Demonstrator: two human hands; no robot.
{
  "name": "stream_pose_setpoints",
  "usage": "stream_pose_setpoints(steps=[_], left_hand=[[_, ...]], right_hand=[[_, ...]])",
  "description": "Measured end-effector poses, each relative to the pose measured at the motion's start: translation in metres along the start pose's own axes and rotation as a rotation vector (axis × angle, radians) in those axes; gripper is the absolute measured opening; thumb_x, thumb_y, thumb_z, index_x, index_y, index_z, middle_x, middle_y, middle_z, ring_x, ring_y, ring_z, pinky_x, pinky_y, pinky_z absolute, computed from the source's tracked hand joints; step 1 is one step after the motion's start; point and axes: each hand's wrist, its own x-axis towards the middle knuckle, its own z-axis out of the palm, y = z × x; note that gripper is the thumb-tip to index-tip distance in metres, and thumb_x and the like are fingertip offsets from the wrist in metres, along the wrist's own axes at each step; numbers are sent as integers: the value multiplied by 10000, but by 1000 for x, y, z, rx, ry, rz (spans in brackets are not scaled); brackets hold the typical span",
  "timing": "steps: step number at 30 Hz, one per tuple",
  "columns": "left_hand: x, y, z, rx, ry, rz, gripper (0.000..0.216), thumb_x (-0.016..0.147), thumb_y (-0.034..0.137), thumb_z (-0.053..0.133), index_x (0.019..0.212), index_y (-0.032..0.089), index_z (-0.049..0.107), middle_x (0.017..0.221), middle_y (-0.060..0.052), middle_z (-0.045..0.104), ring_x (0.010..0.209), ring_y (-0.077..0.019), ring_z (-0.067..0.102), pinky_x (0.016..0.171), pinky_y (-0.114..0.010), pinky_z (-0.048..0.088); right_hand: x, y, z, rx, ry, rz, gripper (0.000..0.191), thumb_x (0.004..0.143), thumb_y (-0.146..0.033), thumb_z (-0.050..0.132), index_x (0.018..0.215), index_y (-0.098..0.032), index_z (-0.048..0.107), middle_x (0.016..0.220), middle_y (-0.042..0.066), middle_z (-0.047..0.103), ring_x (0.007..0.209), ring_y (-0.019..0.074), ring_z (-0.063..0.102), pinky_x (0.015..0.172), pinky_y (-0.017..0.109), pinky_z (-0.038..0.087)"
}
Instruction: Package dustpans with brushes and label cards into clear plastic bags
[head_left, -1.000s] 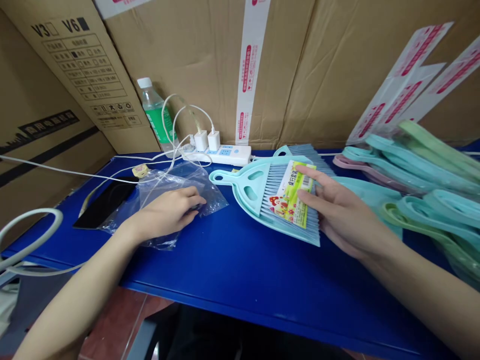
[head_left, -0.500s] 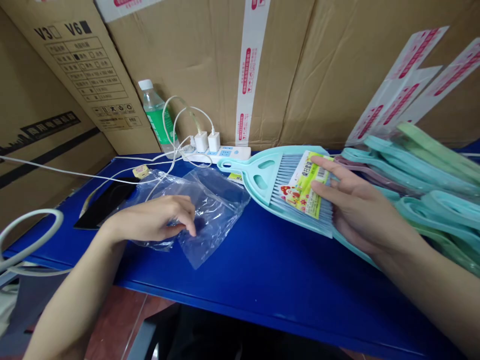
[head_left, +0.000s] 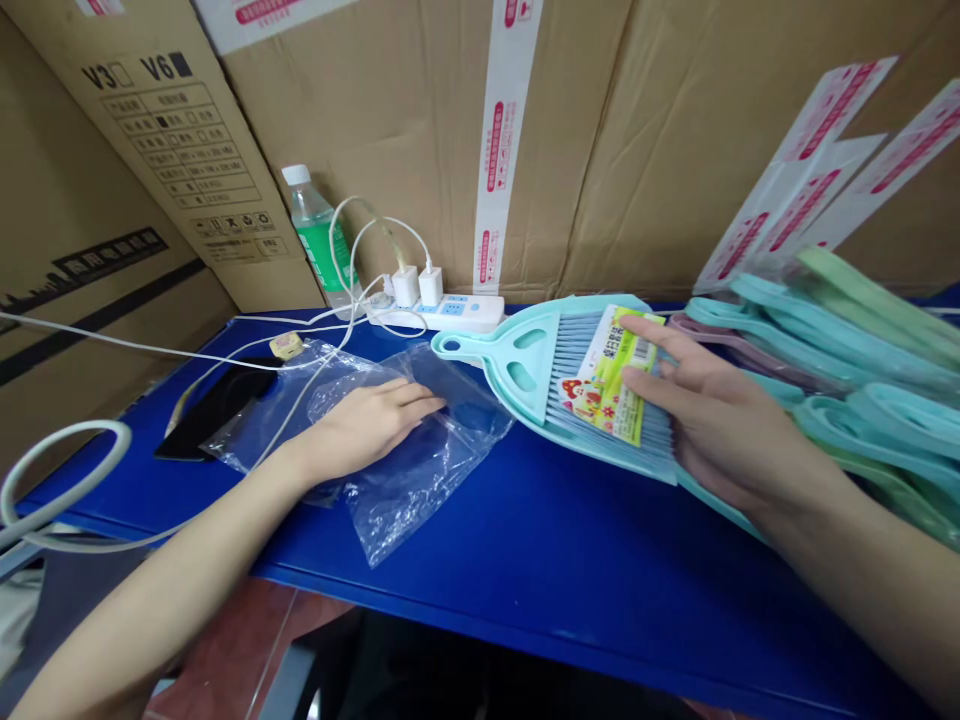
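My right hand point(head_left: 712, 400) grips a light-blue dustpan point(head_left: 495, 385) with a matching hand brush point(head_left: 536, 360) nested in it. Its fingers lie over the yellow and white printed card point(head_left: 611, 375) on the grey-blue bristles. The dustpan's handle loop points left. On the left, my left hand point(head_left: 379, 425) rests palm down on a clear plastic bag point(head_left: 435, 480), with its fingers stretched out and nothing seen in its grasp. The bag lies crumpled on the blue table point(head_left: 480, 585), just left of the dustpan.
Several bagged dustpan sets point(head_left: 877, 400) are heaped at the right. Behind stand a power strip point(head_left: 469, 312) with white chargers, a green-labelled bottle point(head_left: 322, 245) and large cardboard boxes point(head_left: 405, 110). White cables point(head_left: 187, 350) cross the left side near a flat black object point(head_left: 214, 410).
My left hand has moved right and its curled fingers have straightened onto the plastic bag, which has shifted slightly. My right hand still holds the dustpan set in nearly the same place.
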Motion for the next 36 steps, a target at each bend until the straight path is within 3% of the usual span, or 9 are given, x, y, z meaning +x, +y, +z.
stream_pose_setpoints(steps=[4, 9, 15, 18, 23, 29, 36], left_hand=[[1, 2, -3, 25, 14, 65, 378, 1035, 216, 319, 1101, 170, 688, 982, -83, 702, 891, -198, 669, 766, -328, 555], [-4, 3, -12, -132, 52, 116, 300, 997, 159, 372, 958, 172, 669, 978, -65, 703, 869, -179, 664, 762, -307, 520], [-9, 5, -20, -209, -4, 73, 299, 926, 85, 366, 821, 203, 620, 799, -24, 679, 712, -151, 604, 634, -285, 438], [-10, 6, -23, -206, 1, 78, 332, 931, 68, 357, 790, 205, 625, 742, -9, 666, 667, -141, 580, 604, -283, 406], [-13, 9, -26, -231, -6, 136, 342, 940, 61, 373, 803, 204, 653, 817, -16, 710, 768, -155, 632, 645, -294, 446], [-12, 12, -28, -147, 47, 118, 353, 946, 66, 340, 852, 208, 650, 899, -35, 700, 814, -168, 628, 686, -313, 485], [-8, 17, -21, -13, 126, 99, 268, 938, 63, 335, 828, 173, 553, 776, -34, 614, 674, -161, 546, 607, -294, 468]], right_hand=[[-2, -1, 0, -24, -11, -7, 549, 910, -131, 501, 1431, -278, 410, 1084, 49, 762, 944, 215, 740, 917, 398, 603], [-2, -3, -3, -57, -33, -32, 598, 874, -135, 530, 1436, -285, 391, 1174, 40, 738, 920, 202, 739, 869, 360, 622], [2, -2, -13, -192, -181, -26, 685, 788, -208, 641, 1429, -308, 425, 1156, 40, 744, 716, 203, 736, 586, 305, 630], [3, -1, -15, -251, -231, -29, 670, 763, -253, 663, 1399, -316, 463, 1104, 32, 756, 607, 185, 703, 515, 304, 610], [5, 1, -18, -288, -232, -57, 687, 696, -260, 710, 1355, -288, 516, 1096, 36, 754, 746, 222, 729, 639, 339, 640], [8, 8, -21, -351, -286, -99, 538, 771, -287, 660, 1301, -297, 566, 1051, 21, 759, 802, 231, 739, 760, 392, 638], [2, 25, -14, -299, -275, -149, 482, 823, -330, 636, 1290, -302, 522, 1142, 27, 732, 957, 244, 724, 819, 401, 626]])
